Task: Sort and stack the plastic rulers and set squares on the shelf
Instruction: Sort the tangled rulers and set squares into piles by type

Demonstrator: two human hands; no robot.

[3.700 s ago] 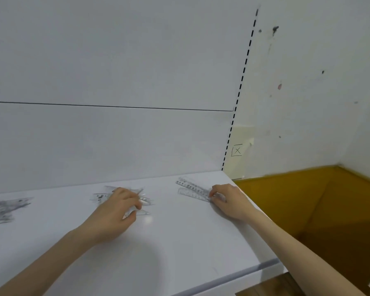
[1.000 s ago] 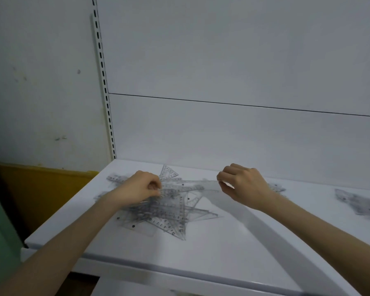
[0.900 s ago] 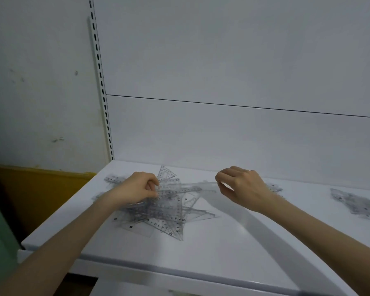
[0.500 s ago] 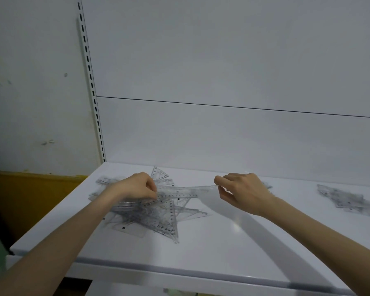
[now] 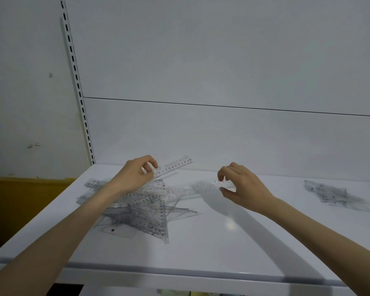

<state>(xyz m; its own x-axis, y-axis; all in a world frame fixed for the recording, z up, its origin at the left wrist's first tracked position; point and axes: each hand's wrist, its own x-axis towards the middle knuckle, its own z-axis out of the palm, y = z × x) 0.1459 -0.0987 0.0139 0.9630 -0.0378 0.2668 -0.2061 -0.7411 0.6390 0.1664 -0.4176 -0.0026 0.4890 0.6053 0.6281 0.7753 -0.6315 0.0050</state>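
Early in the sort. Tangled pile (image 5: 141, 210) of clear rulers and set squares sits left on the shelf (image 5: 222, 248); a smaller group (image 5: 333, 195) lies far right. Left hand (image 5: 135, 176) pinches a straight ruler (image 5: 175, 165), lifted, long axis rising to the right. Right hand (image 5: 241, 184) grips a blurred clear piece (image 5: 205, 186), roughly left-right.

The rulers and set squares (image 5: 141, 210) are clear plastic with black numerals; the shelf (image 5: 212, 248) is plain white.
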